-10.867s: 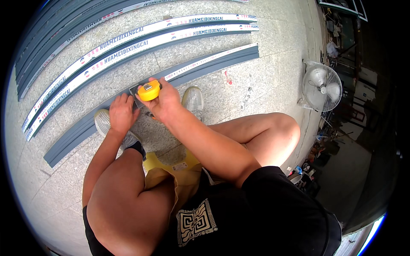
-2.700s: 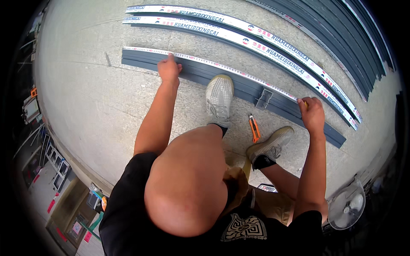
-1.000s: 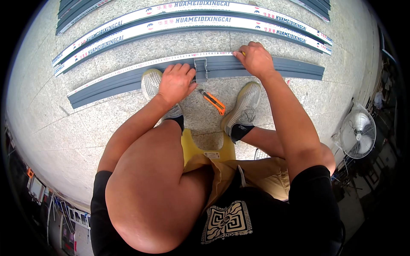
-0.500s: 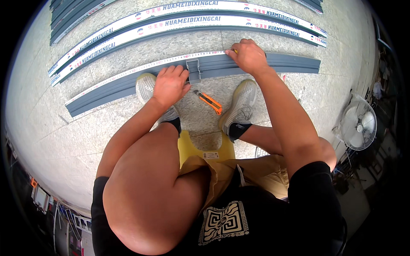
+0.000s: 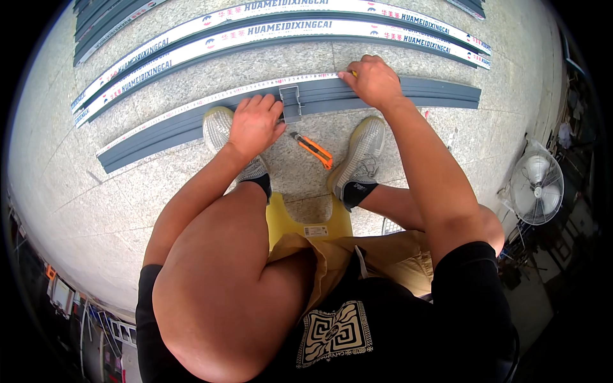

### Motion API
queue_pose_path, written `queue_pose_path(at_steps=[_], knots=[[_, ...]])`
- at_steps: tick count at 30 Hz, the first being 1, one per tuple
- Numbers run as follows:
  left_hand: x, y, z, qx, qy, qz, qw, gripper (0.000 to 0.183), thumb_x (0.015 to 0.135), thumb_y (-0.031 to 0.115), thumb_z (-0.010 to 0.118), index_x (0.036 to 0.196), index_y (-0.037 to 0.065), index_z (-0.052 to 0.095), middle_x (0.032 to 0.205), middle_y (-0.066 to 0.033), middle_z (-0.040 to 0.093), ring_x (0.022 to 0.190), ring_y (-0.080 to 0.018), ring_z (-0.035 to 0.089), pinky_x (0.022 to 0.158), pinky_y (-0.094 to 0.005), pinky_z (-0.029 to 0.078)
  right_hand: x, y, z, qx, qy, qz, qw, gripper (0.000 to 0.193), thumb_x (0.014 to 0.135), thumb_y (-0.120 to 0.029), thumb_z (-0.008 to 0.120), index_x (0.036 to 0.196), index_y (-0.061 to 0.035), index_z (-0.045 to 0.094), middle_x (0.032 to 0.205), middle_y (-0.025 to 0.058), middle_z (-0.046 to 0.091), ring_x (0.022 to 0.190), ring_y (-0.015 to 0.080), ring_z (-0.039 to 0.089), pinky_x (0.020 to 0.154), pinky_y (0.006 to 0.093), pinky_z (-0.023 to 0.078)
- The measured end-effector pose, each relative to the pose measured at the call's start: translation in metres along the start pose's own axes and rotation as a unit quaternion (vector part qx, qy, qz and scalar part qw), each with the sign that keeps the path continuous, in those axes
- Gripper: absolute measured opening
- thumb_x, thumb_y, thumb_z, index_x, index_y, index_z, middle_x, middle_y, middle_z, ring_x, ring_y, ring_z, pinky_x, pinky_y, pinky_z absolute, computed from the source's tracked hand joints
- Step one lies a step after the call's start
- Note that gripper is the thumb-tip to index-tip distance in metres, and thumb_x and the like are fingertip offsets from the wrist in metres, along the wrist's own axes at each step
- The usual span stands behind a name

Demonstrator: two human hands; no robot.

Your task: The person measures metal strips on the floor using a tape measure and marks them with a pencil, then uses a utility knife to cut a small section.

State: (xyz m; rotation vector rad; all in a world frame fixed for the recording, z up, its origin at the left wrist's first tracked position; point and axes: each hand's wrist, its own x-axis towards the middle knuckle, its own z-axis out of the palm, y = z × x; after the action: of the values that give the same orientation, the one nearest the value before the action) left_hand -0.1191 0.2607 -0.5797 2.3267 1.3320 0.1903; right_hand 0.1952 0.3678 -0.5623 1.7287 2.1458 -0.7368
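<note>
A long grey profile [image 5: 185,133] lies crosswise on the floor in front of my shoes. Along its far edge runs a white measuring tape blade [image 5: 223,96]. My left hand [image 5: 257,124] grips the profile left of the middle, fingers bent over its top and thumb at the near side. Just right of that hand, a short channel-shaped offcut [image 5: 291,104] sits across the profile. My right hand [image 5: 375,83] is closed at the blade's right end, around a tape measure [image 5: 353,74]; only a bit of yellow shows, the rest is hidden. An orange utility knife [image 5: 313,150] lies between my feet.
Two profiles with white printed film [image 5: 223,41] lie beyond, with more grey profiles [image 5: 105,32] at the far left. A yellow stool [image 5: 281,220] is beneath me. At the right stands a fan [image 5: 537,190]. My shoes [image 5: 361,153] flank the knife.
Hardly anything differs. The view has shifted very slightly, and both hands keep their places on the profile and the tape.
</note>
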Motion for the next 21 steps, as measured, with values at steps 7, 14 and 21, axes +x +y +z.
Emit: queue_pose_path(at_steps=[7, 14, 21], knots=[[-0.0002, 0.0007, -0.0009, 0.000, -0.014, -0.006, 1.000, 0.034, 0.083, 0.024, 0.090, 0.108, 0.012, 0.072, 0.105, -0.0064, 0.064, 0.107, -0.0282, 0.067, 0.096, -0.0441, 0.052, -0.0016, -0.0006, 0.0006, 0.000, 0.011, -0.002, 1.000, 0.044, 0.111, -0.052, 0.066, 0.118, -0.0137, 0.087, 0.122, 0.0147, 0.078, 0.127, 0.0354, 0.069, 0.110, 0.0490, 0.059], [0.0009, 0.0014, -0.0012, 0.000, -0.018, -0.008, 1.000, 0.033, 0.083, 0.025, 0.090, 0.108, 0.012, 0.072, 0.106, -0.0066, 0.064, 0.108, -0.0283, 0.066, 0.099, -0.0446, 0.051, -0.0011, 0.0023, 0.0029, 0.002, 0.028, -0.014, 1.000, 0.043, 0.111, -0.051, 0.067, 0.117, -0.0130, 0.087, 0.117, 0.0153, 0.078, 0.122, 0.0361, 0.072, 0.106, 0.0506, 0.060], [0.0013, 0.0033, -0.0032, 0.001, -0.026, -0.010, 1.000, 0.034, 0.084, 0.025, 0.090, 0.110, 0.012, 0.072, 0.107, -0.0066, 0.064, 0.110, -0.0282, 0.067, 0.099, -0.0443, 0.051, -0.0008, 0.0032, 0.0017, -0.001, 0.006, -0.003, 1.000, 0.045, 0.110, -0.054, 0.066, 0.115, -0.0139, 0.086, 0.123, 0.0140, 0.080, 0.129, 0.0350, 0.069, 0.111, 0.0479, 0.058]])
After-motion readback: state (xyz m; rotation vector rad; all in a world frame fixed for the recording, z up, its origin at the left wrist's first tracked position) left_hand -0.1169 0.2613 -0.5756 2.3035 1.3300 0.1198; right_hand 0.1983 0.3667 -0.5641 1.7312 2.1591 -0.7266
